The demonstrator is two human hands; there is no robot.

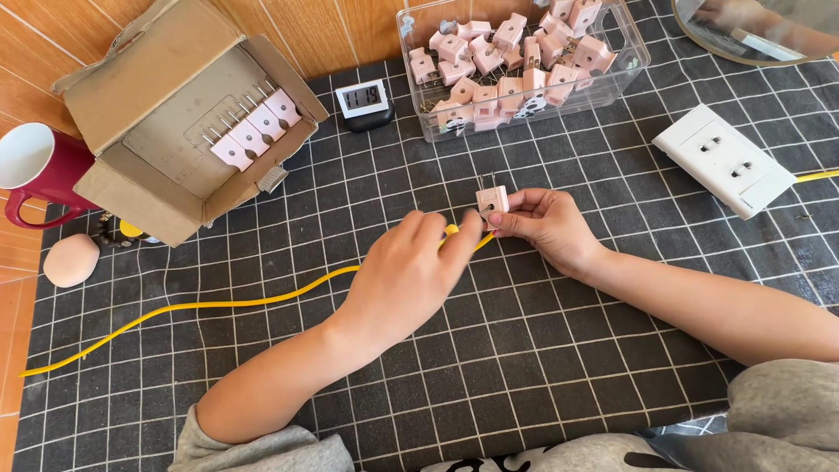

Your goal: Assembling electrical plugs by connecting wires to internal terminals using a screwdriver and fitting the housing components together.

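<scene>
Head view: right hand [546, 225] pinches the pink plug [492, 199] steady while left hand [411, 271] fingers pinch the yellow cable [218, 303] end squarely against it.

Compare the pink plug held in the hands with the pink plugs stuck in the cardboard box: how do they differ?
The held plug is a single piece pinched by the right hand, with the left hand bringing a yellow cable to it. The boxed plugs are four, set side by side in a row, prongs up, touched by no hand and without cable. The held plug sits above the dark grid mat; the boxed ones rest in the cardboard box. Both are pink, blocky and two-pronged.
</scene>
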